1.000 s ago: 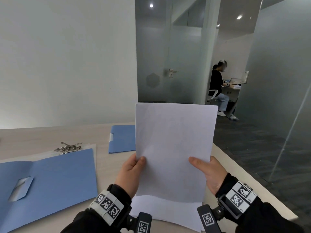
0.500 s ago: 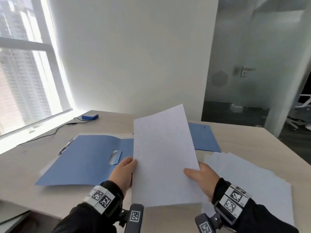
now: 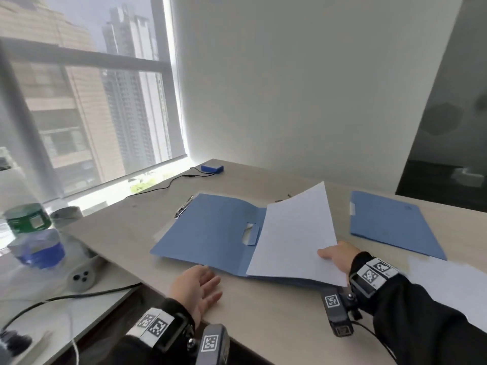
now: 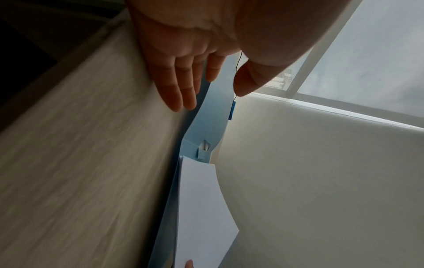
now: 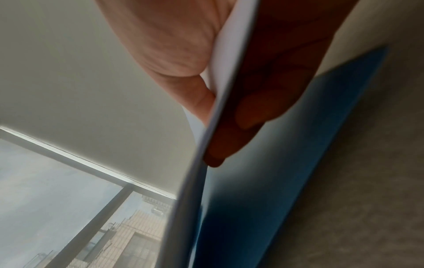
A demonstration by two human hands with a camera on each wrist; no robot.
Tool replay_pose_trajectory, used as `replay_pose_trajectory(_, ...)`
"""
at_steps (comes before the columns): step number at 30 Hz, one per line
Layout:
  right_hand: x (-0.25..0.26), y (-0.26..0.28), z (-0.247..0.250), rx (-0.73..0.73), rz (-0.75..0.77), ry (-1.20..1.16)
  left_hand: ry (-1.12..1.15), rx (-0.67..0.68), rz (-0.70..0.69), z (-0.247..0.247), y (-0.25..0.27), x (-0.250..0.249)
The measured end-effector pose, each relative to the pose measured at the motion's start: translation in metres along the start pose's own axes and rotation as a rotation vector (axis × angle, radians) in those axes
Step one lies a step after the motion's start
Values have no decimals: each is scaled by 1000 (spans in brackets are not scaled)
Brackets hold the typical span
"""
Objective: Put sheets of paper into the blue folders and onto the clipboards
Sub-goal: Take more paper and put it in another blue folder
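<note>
Right hand [image 3: 338, 255] has the sheet of paper [image 3: 295, 230] pinched at its near right edge, thumb on top and fingers [image 5: 231, 143] underneath, as the right wrist view shows plainly. The sheet is tilted, its far corner up in the air and its near edge down over the right half of the open blue folder [image 3: 210, 227], which lies spread flat on the tabletop [image 3: 276, 317]. The folder's little pocket tab [image 3: 250, 234] shows just left of the paper's edge. Left hand [image 3: 199, 289] is free, palm turned up, fingers [image 4: 179, 87] straight and relaxed and holding nothing, hovering near the folder's near edge; whether it touches the tabletop I cannot tell. A metal clip [image 3: 183, 206] pokes out from under the folder's far left corner, on a clipboard mostly hidden beneath. Over to the right, a second blue folder [image 3: 392, 225] lies closed, well apart from the open one, and loose white sheets [image 3: 448, 283] sit beyond the right forearm. At the far corner rests a small blue box [image 3: 212, 168] with a black cable [image 3: 163, 187]. Bottles [image 3: 34, 238] stand on the lower surface at left.
</note>
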State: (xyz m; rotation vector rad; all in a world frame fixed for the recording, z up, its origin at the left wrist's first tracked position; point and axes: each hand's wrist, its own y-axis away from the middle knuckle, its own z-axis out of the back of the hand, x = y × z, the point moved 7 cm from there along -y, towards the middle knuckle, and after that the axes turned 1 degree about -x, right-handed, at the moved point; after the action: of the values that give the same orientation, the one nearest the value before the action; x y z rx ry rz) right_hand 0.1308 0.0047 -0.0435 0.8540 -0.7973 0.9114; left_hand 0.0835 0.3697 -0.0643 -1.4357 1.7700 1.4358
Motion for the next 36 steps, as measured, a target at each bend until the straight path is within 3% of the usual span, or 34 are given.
replay_pose_trajectory(17,0,-5,-38,101,-39,-68,284,127,72,-22,-19,-4)
replay_pose_trajectory(27,3,-1,-41,166,-39,-95,-3,254,227,-77,-26,10)
replay_pose_trajectory(33,9,4,-46,202,-47,-142,-180,243,195,-91,-23,14)
replay_pose_trajectory(36,18,10,-41,148,-19,-335,-229,229,184,-90,-28,17)
